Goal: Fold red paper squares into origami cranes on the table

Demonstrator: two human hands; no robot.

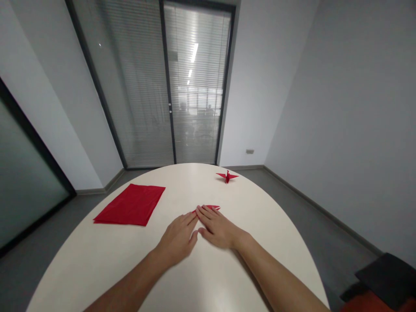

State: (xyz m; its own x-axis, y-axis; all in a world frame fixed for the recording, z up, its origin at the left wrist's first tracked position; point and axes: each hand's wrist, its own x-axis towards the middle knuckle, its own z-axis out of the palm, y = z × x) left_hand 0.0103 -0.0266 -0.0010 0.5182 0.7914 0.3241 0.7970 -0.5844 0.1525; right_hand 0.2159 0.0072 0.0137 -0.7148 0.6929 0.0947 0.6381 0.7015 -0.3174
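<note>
A white table (266,216) fills the lower frame. Left of centre lies red paper (131,206), flat. At lower centre, the left hand (178,238) and right hand (219,229) rest palm down, fingers stretched out, thumb tips close together, on a folded strip (213,206) (red too, mostly hidden under the fingers). Right of centre, near the table's far edge, stands a small red crane (227,177).

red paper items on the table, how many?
3 visible: flat square at left, folded piece partly under the right hand, winged figure farther back, slightly right. The square may be several stacked sheets.
</note>
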